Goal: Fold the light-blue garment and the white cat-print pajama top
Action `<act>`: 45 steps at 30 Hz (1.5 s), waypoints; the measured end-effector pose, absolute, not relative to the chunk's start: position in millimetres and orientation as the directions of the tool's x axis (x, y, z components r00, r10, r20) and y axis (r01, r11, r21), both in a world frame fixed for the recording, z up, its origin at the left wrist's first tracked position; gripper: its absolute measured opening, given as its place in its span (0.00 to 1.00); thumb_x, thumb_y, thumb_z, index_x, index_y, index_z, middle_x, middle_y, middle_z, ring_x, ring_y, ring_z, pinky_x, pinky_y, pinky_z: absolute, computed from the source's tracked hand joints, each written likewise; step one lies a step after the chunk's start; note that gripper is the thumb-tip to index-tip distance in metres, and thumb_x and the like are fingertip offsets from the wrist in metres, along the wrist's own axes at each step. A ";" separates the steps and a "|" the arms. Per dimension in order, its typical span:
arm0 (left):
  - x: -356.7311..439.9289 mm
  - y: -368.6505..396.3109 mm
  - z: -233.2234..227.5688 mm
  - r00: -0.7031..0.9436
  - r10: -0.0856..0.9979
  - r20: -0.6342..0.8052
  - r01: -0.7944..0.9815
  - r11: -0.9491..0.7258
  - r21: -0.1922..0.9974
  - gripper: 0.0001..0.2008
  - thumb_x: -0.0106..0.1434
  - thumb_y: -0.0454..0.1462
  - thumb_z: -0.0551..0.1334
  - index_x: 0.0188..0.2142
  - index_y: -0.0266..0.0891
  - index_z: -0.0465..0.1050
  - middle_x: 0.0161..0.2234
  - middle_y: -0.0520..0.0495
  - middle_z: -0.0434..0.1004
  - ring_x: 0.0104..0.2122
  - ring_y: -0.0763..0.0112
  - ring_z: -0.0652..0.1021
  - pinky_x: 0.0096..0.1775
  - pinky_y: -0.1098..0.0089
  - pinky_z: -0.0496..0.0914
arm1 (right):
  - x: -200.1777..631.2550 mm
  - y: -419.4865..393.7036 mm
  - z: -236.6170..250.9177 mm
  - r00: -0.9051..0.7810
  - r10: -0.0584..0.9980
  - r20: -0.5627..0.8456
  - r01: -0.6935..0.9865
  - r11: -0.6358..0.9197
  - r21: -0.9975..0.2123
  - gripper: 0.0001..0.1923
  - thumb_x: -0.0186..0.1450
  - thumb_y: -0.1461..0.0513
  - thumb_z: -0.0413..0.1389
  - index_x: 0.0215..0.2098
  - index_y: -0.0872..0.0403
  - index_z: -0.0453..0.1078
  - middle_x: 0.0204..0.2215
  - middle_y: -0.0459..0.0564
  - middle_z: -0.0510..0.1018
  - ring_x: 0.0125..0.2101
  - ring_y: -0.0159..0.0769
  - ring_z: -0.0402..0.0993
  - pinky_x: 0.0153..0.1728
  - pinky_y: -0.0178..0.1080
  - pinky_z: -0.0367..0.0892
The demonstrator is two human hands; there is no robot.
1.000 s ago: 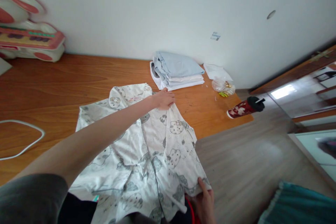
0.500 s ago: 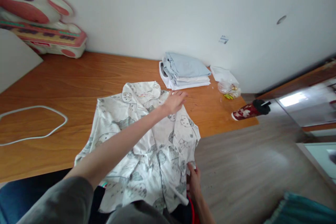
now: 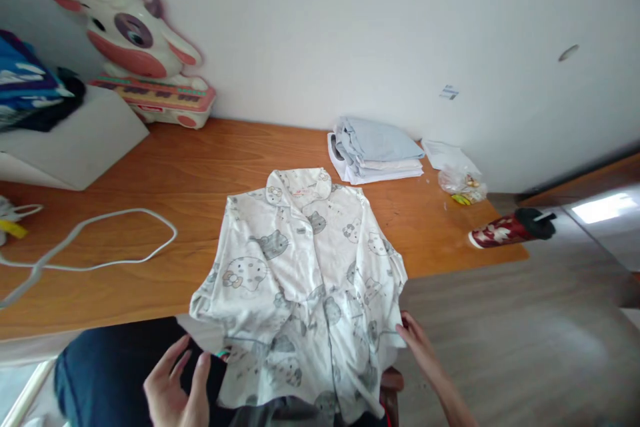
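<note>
A white pyjama shirt (image 3: 295, 273) with grey cat-face prints lies front up, its collar on the wooden table and its lower part hanging over the front edge towards my lap. At its right side, my right hand (image 3: 416, 340) has thumb and fingers closed on the cuff of the sleeve. My left hand (image 3: 177, 387) is held low at the left, above my dark trousers, its fingers apart and holding nothing. The left sleeve's cuff is just up and right of that hand, apart from it.
Behind the shirt sits a stack of folded clothes (image 3: 377, 150). Further right are a clear plastic bag (image 3: 463, 183) and a red tumbler (image 3: 505, 228) near the table's end. At the left lie a white cable (image 3: 115, 213), a white box (image 3: 95, 140) and a cow-shaped toy keyboard (image 3: 160, 103).
My left hand has drawn back from the shirt's right shoulder area to the lower left, fingers opening. My right hand stays at the right cuff. The view has swung left.
</note>
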State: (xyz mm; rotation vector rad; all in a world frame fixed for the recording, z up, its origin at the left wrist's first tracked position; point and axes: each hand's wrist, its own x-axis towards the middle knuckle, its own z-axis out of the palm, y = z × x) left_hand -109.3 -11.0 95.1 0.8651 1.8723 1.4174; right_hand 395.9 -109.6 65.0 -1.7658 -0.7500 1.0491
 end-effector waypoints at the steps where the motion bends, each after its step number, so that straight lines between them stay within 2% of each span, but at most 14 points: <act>1: -120.2 -4.6 89.0 -0.552 0.823 -0.134 0.142 0.251 0.957 0.38 0.51 0.57 0.79 0.55 0.40 0.76 0.55 0.42 0.80 0.53 0.49 0.80 0.63 0.45 0.71 | 395.4 -104.2 72.4 0.458 0.817 -0.352 0.049 -0.418 -0.907 0.24 0.55 0.44 0.73 0.38 0.52 0.82 0.36 0.51 0.85 0.41 0.49 0.79 0.44 0.44 0.73; 3: -130.9 10.1 83.1 -0.459 0.860 -0.223 0.128 0.312 0.942 0.42 0.50 0.61 0.77 0.57 0.42 0.74 0.58 0.41 0.80 0.59 0.43 0.79 0.64 0.43 0.71 | 393.0 -94.6 86.5 0.440 0.805 -0.399 0.041 -0.462 -0.886 0.25 0.54 0.42 0.74 0.37 0.52 0.82 0.33 0.50 0.84 0.39 0.49 0.78 0.44 0.45 0.72; 6: -126.1 27.5 84.7 -0.280 0.906 -0.318 0.134 0.365 0.921 0.39 0.48 0.64 0.76 0.49 0.41 0.79 0.50 0.41 0.85 0.56 0.38 0.81 0.57 0.45 0.77 | 391.0 -86.5 101.2 0.405 0.828 -0.387 0.067 -0.449 -0.891 0.26 0.54 0.43 0.74 0.41 0.52 0.81 0.35 0.51 0.84 0.40 0.49 0.79 0.45 0.46 0.73; 10: -113.6 34.1 88.4 -0.234 0.913 -0.335 0.161 0.376 0.912 0.33 0.46 0.64 0.76 0.36 0.38 0.81 0.36 0.42 0.87 0.42 0.41 0.84 0.41 0.52 0.81 | 385.6 -82.9 103.8 0.731 0.672 -0.116 0.136 -0.310 -0.941 0.30 0.53 0.42 0.74 0.43 0.51 0.78 0.40 0.51 0.83 0.43 0.47 0.79 0.46 0.46 0.73; 12: -111.3 31.7 87.1 -0.273 0.903 -0.333 0.146 0.381 0.913 0.33 0.48 0.64 0.75 0.35 0.38 0.80 0.32 0.44 0.85 0.37 0.46 0.84 0.37 0.55 0.80 | 375.7 -78.4 100.2 0.761 0.647 -0.048 0.189 -0.292 -0.938 0.28 0.56 0.41 0.72 0.43 0.51 0.78 0.41 0.52 0.84 0.44 0.47 0.79 0.50 0.47 0.72; 17: -97.3 8.6 87.9 -0.547 0.836 -0.042 0.268 0.223 0.937 0.30 0.51 0.60 0.76 0.40 0.43 0.74 0.35 0.49 0.79 0.36 0.52 0.81 0.44 0.47 0.80 | 344.8 -57.8 91.9 0.628 0.767 -0.132 0.149 -0.285 -0.947 0.34 0.58 0.42 0.71 0.55 0.51 0.77 0.48 0.54 0.85 0.44 0.47 0.80 0.49 0.46 0.72; 21: -59.2 -25.8 105.0 -0.541 0.832 0.124 0.272 0.034 0.962 0.22 0.57 0.54 0.75 0.41 0.47 0.73 0.38 0.51 0.76 0.38 0.55 0.79 0.52 0.46 0.77 | 343.7 -54.9 95.2 0.614 0.775 -0.149 0.141 -0.294 -0.945 0.25 0.60 0.42 0.70 0.41 0.52 0.78 0.34 0.47 0.83 0.37 0.43 0.76 0.43 0.41 0.69; 24: -15.0 -41.1 125.2 -0.208 0.972 -0.106 0.098 0.128 0.987 0.16 0.63 0.53 0.71 0.38 0.46 0.79 0.36 0.47 0.81 0.37 0.54 0.81 0.44 0.55 0.77 | 351.1 -63.3 105.2 0.551 0.827 -0.111 0.160 -0.235 -0.959 0.20 0.63 0.46 0.70 0.31 0.51 0.74 0.28 0.43 0.76 0.34 0.38 0.70 0.39 0.38 0.64; 28: 56.6 -26.6 147.0 0.318 0.897 -0.306 -0.115 0.357 0.927 0.19 0.70 0.55 0.65 0.44 0.45 0.85 0.44 0.40 0.86 0.47 0.50 0.83 0.48 0.59 0.77 | 355.9 -68.8 124.2 0.552 0.808 -0.203 -0.035 -0.221 -0.975 0.20 0.62 0.47 0.71 0.44 0.49 0.77 0.33 0.43 0.78 0.34 0.37 0.70 0.36 0.36 0.63; 31: 107.1 -0.5 152.6 0.336 0.880 -0.336 -0.199 0.415 0.888 0.22 0.64 0.56 0.71 0.49 0.45 0.85 0.50 0.38 0.86 0.51 0.49 0.83 0.52 0.59 0.77 | 354.5 -63.8 141.9 0.516 0.813 -0.270 -0.048 -0.287 -0.957 0.21 0.61 0.46 0.72 0.43 0.51 0.79 0.32 0.45 0.78 0.33 0.38 0.69 0.35 0.37 0.62; 35: 150.4 24.3 152.1 0.344 0.828 -0.442 -0.256 0.536 0.804 0.26 0.58 0.60 0.74 0.37 0.40 0.84 0.34 0.42 0.85 0.35 0.56 0.83 0.37 0.63 0.77 | 352.2 -53.9 170.0 0.473 0.850 -0.232 -0.045 -0.240 -0.970 0.19 0.62 0.46 0.71 0.37 0.51 0.78 0.28 0.44 0.74 0.29 0.35 0.65 0.31 0.36 0.60; 37: 159.6 26.4 151.8 0.365 0.786 -0.499 -0.335 0.611 0.717 0.25 0.58 0.59 0.74 0.33 0.39 0.81 0.30 0.46 0.82 0.31 0.62 0.82 0.35 0.67 0.76 | 354.8 -48.3 181.6 0.475 0.853 -0.215 -0.076 -0.204 -0.976 0.19 0.62 0.46 0.71 0.38 0.51 0.78 0.28 0.45 0.74 0.29 0.35 0.64 0.30 0.36 0.59; 41: 161.5 18.1 151.4 0.404 0.739 -0.539 -0.576 0.663 0.478 0.22 0.60 0.54 0.76 0.37 0.38 0.82 0.38 0.44 0.85 0.36 0.65 0.83 0.39 0.67 0.77 | 370.9 -36.8 180.0 0.585 0.783 -0.213 -0.133 -0.167 -0.977 0.21 0.59 0.45 0.72 0.38 0.49 0.77 0.31 0.45 0.77 0.31 0.36 0.69 0.32 0.35 0.63; 45: 155.7 13.8 143.6 0.367 0.773 -0.518 -0.590 0.624 0.512 0.20 0.61 0.52 0.76 0.37 0.38 0.82 0.38 0.44 0.85 0.37 0.65 0.82 0.43 0.66 0.76 | 388.4 -37.5 143.5 0.610 0.744 -0.272 -0.027 -0.324 -0.946 0.26 0.55 0.41 0.73 0.36 0.51 0.77 0.30 0.45 0.79 0.32 0.38 0.71 0.34 0.36 0.65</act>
